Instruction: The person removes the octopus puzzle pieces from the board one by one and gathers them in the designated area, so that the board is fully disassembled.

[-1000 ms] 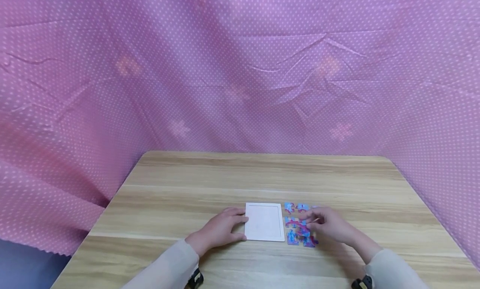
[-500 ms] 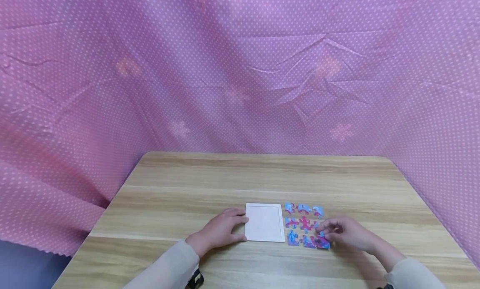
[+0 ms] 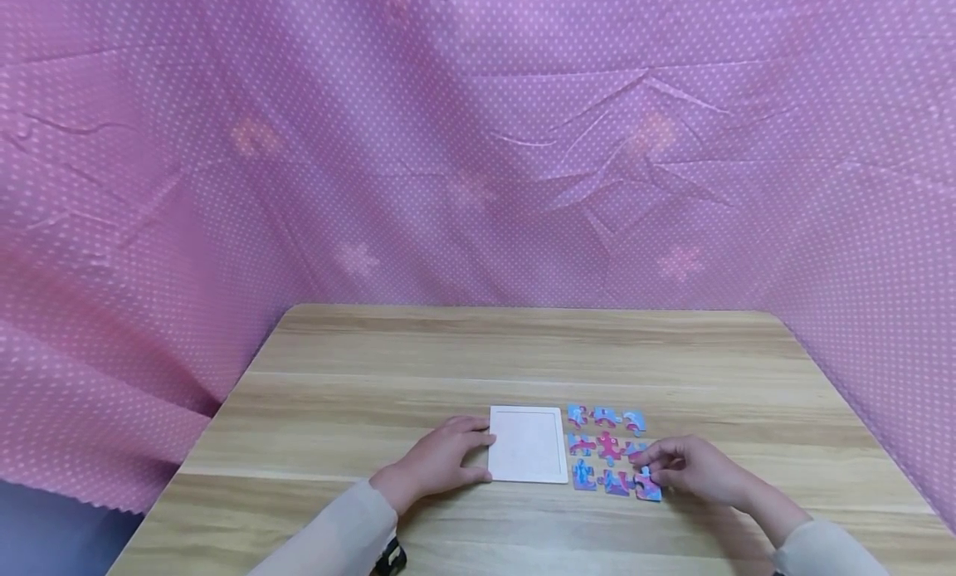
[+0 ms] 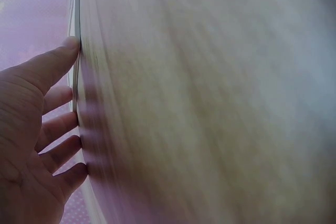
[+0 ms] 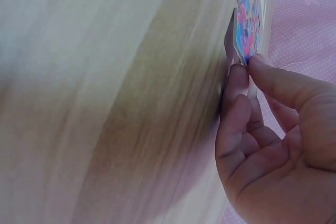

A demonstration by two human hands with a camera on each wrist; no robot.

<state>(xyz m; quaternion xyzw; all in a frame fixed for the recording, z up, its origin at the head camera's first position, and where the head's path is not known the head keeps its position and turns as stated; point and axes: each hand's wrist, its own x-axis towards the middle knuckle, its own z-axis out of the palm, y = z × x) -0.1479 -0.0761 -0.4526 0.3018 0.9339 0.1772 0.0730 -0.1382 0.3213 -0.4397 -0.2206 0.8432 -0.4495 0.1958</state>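
Note:
A white puzzle frame (image 3: 526, 445) lies flat on the table. My left hand (image 3: 433, 461) rests at its left side, fingers spread and fairly straight; the thumb and fingertips (image 4: 71, 43) touch the frame's edge. Right of the frame, several blue and pink jigsaw pieces (image 3: 608, 445) lie in three loose rows. With thumb and fingertips my right hand (image 3: 690, 470) pinches the outer edge of the jigsaw piece (image 3: 647, 485) at the near right corner of the group. In the right wrist view that jigsaw piece (image 5: 242, 38) leans slightly up from the table. The fingertips partly cover the middle row's right piece.
The wooden table (image 3: 448, 352) extends around the frame and pieces. A pink dotted cloth (image 3: 478, 144) hangs behind it and along both sides.
My right hand has moved right with a jigsaw piece, from over the middle of the group to its near right corner, where the piece has turned and come down. The left hand stays put.

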